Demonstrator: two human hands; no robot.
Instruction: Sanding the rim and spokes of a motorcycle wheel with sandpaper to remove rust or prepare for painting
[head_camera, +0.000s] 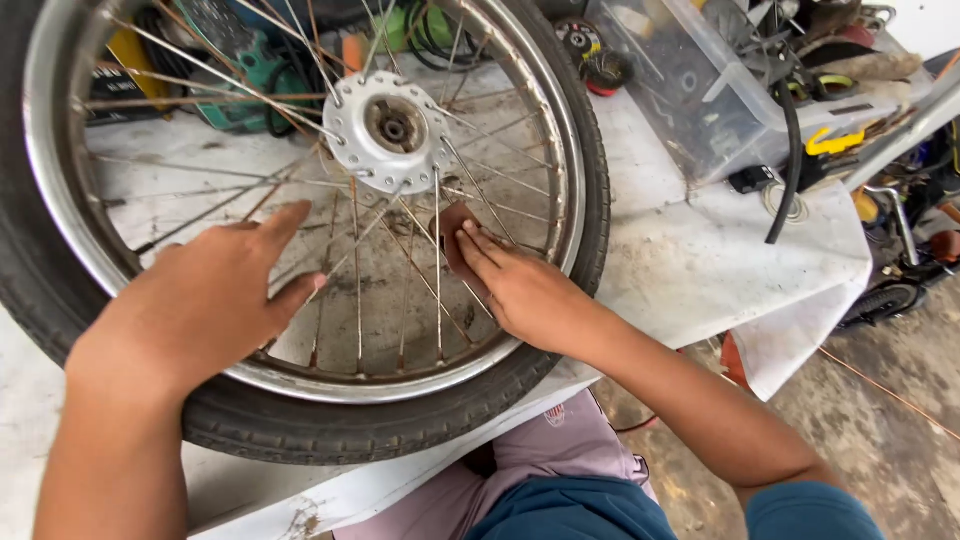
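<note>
A spoked motorcycle wheel with a black rubber tyre and chrome rim (330, 385) lies flat on a stained white tabletop (690, 270), its silver metal hub (390, 130) near the far side of the rim. The left hand (205, 300) rests open on the thin steel spokes (358, 290), fingers spread and flat, gripping nothing. The right hand (520, 290) reaches in between the spokes with its fingers straight, pressing a small brown piece of abrasive paper (452, 235) against them just below the hub. Behind the wheel stands a clear plastic storage box (680, 90), with a green power tool (255, 75) showing through the spokes.
</note>
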